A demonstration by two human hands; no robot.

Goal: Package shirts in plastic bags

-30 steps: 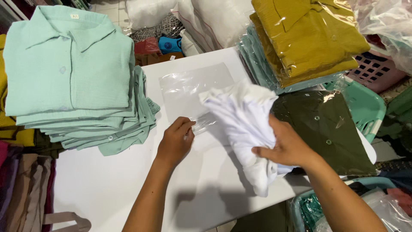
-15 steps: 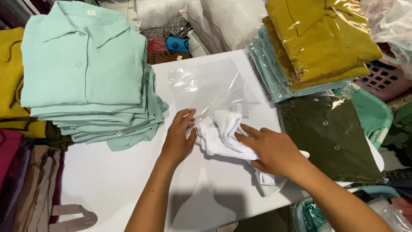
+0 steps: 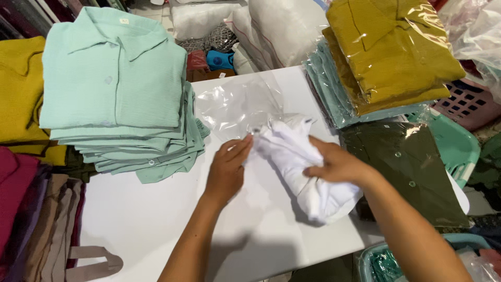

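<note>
Your right hand (image 3: 336,166) gripped the white garment (image 3: 302,167) mid-table; your left hand (image 3: 227,169), fingers flat, pinned the clear bag (image 3: 235,104) at its mouth. The garment looked soft, light and floppy, best held by its folded end; the bag, slippery. Shirt stacks (image 3: 115,94) crowded the table (image 3: 156,219).

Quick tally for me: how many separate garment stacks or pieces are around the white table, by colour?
Mint green: 2, folded stack and bagged stack
Mustard: 2, bagged stack and a pile at far left
Dark olive bagged shirt: 1
White garment under right hand: 1
Total: 6
</note>
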